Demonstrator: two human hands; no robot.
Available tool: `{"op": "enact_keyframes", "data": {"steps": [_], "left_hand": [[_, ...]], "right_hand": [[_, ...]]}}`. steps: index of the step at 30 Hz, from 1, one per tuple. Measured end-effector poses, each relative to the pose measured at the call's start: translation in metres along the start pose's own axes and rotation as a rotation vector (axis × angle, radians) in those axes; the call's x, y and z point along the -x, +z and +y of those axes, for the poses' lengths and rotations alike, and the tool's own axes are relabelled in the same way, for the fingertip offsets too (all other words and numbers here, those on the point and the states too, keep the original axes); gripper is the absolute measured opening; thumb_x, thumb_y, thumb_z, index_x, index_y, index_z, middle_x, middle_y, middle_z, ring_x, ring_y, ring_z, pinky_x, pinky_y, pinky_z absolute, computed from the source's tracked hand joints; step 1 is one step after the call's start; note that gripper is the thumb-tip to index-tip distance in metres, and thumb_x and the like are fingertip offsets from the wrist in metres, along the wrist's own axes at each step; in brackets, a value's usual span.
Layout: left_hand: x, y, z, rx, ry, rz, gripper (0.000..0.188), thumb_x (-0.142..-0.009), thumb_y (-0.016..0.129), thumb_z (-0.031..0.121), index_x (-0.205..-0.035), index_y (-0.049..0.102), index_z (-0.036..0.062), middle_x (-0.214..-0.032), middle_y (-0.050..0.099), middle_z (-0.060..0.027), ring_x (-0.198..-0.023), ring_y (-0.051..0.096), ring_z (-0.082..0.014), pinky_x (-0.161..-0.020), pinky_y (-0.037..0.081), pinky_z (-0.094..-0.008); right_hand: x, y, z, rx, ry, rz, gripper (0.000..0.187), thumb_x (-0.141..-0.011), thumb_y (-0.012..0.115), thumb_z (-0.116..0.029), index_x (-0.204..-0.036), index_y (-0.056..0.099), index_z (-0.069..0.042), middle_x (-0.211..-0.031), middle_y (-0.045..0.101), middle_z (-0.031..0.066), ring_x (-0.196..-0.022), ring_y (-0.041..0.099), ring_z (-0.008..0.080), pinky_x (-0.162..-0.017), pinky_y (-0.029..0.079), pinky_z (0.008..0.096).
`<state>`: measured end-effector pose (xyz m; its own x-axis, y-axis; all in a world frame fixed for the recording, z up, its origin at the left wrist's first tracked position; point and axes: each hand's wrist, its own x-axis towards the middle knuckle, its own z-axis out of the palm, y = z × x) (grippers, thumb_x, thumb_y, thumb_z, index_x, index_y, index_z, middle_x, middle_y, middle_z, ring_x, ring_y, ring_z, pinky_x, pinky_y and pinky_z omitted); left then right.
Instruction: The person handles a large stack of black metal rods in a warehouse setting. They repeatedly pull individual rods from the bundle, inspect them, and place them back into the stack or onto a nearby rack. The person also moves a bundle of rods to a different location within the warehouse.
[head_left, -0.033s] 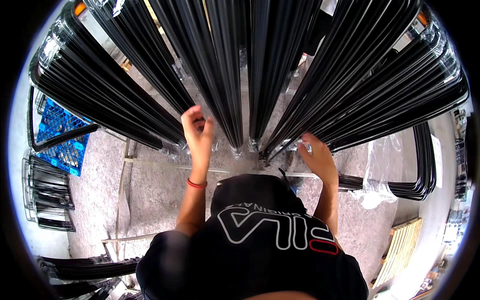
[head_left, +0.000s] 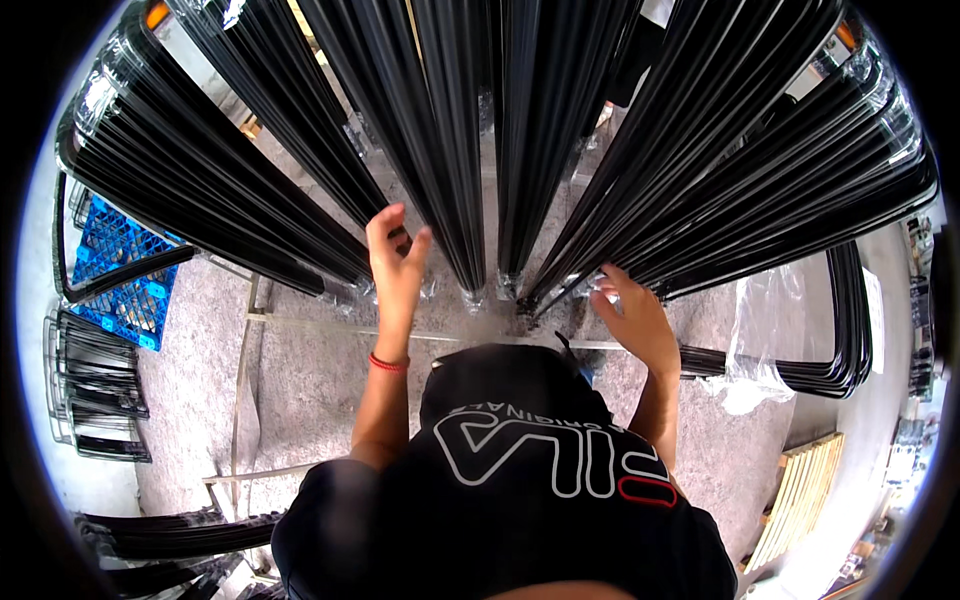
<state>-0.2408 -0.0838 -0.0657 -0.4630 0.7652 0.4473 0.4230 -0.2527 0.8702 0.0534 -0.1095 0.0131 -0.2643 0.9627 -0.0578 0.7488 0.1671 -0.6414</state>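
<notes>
Long black metal tubes, bent at their far ends like frames, stand bundled in a fan before me. My left hand (head_left: pixel 397 262) is raised beside the lower ends of the left-middle bundle (head_left: pixel 345 170), its fingers curved and apart with nothing in them. A red band (head_left: pixel 388 363) circles that wrist. On the other side, my right hand (head_left: pixel 637 318) is at the lower edge of the right bundle (head_left: pixel 690 190), thumb and forefinger apart. Its fingertips are close to the tubes; whether they touch is unclear. Clear plastic film wraps several tube ends.
At the left lie a blue plastic pallet (head_left: pixel 125 265) and a stack of thin black frames (head_left: pixel 95 385). More black tubes (head_left: pixel 180 535) sit at the lower left. On the right are bent tubes in clear film (head_left: pixel 765 345) and a wooden slatted pallet (head_left: pixel 800 505).
My left hand has shifted slightly up and to the right. The right hand has moved very little, its thumb a touch higher. The bundles stay put.
</notes>
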Motion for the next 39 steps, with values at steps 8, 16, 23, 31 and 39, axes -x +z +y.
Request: {"op": "enact_keyframes", "data": {"steps": [8,16,23,31,39], "left_hand": [[-0.004,0.009,0.011,0.292,-0.076,-0.151,0.03,-0.079,0.058,0.0,-0.108,0.048,-0.0038,-0.096,0.058,-0.0081,-0.089,0.056,-0.0144,-0.081,0.044,-0.0261],[0.001,0.006,0.01,0.242,-0.037,-0.235,0.042,-0.079,0.057,0.0,-0.119,0.043,-0.0035,-0.111,0.052,-0.0111,-0.102,0.052,-0.0193,-0.087,0.043,-0.0302],[0.001,0.003,-0.004,0.137,0.0,-0.134,0.034,-0.075,0.062,0.0,-0.105,0.049,-0.0033,-0.1,0.054,-0.0115,-0.09,0.056,-0.0175,-0.077,0.047,-0.029],[0.005,0.028,0.023,-0.043,0.213,-0.058,0.051,-0.066,0.06,0.0,-0.111,0.036,-0.0046,-0.103,0.039,-0.0231,-0.099,0.041,-0.0374,-0.087,0.038,-0.0384],[0.007,0.036,0.026,-0.065,0.229,0.101,0.072,-0.066,0.064,0.001,-0.126,0.024,-0.0026,-0.121,0.032,-0.0231,-0.116,0.033,-0.0364,-0.098,0.029,-0.0378]], "right_hand": [[-0.018,0.027,-0.052,-0.072,-0.403,-0.057,0.038,-0.082,0.054,-0.023,-0.115,0.049,-0.005,-0.1,0.06,0.0155,-0.09,0.058,0.0299,-0.074,0.046,0.036],[-0.13,0.12,-0.068,-0.607,-0.479,0.237,0.084,-0.068,0.069,-0.028,-0.128,0.022,0.007,-0.121,0.038,0.0316,-0.115,0.04,0.0377,-0.097,0.032,0.0363],[-0.121,0.107,-0.08,-0.269,-0.303,0.25,0.061,-0.06,0.074,-0.036,-0.096,0.044,0.004,-0.083,0.058,0.0265,-0.079,0.058,0.0396,-0.068,0.047,0.0424],[-0.112,0.104,-0.086,-0.176,-0.193,0.279,0.062,-0.063,0.071,-0.033,-0.105,0.041,0.002,-0.087,0.059,0.0249,-0.083,0.058,0.0392,-0.07,0.046,0.0431],[-0.116,0.108,-0.085,-0.149,-0.2,0.282,0.062,-0.063,0.07,-0.034,-0.106,0.04,0.0,-0.09,0.058,0.0252,-0.086,0.055,0.0419,-0.073,0.044,0.0461]]}}
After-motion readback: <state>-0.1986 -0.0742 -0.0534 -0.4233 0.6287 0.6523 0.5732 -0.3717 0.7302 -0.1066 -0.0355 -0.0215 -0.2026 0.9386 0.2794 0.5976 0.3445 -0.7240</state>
